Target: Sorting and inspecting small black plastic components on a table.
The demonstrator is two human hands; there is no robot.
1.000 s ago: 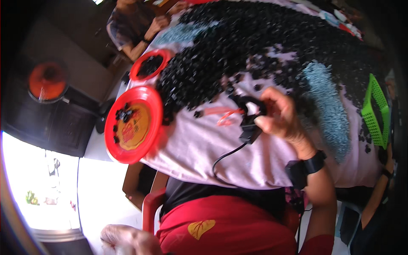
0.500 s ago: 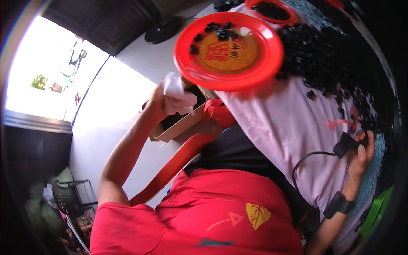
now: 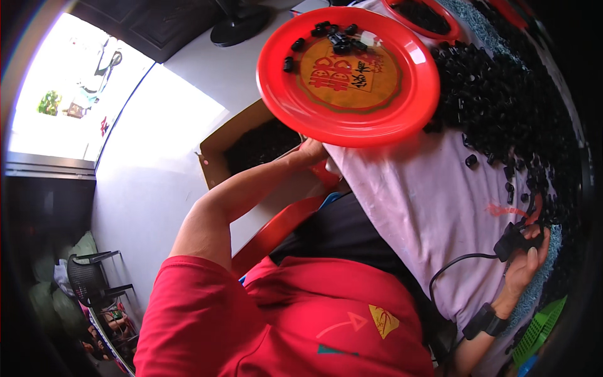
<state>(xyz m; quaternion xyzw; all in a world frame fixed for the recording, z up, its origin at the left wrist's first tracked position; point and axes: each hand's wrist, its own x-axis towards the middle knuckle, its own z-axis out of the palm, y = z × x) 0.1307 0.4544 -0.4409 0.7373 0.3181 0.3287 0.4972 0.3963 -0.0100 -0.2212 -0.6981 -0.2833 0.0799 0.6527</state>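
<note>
Over the red shirt's (image 3: 326,314) lap, a black cable (image 3: 461,256) is looped up to a black device (image 3: 510,244), which is gripped in the curled fingers of the right hand (image 3: 531,259) at the right side of the pale pink cloth (image 3: 427,207); a black band (image 3: 485,322) is worn on that wrist. The left hand (image 3: 312,152) is stretched to the cloth's left edge, just below a large red plate (image 3: 352,131); its fingers are partly hidden, so whether anything is gripped cannot be told. Beside it, dark contents are held in an open cardboard box (image 3: 210,169). A few black pieces (image 3: 340,44) are scattered on the plate's far half. Farther off, many more are heaped on the cloth, and a second red plate (image 3: 455,28) is filled with dark pieces.
</note>
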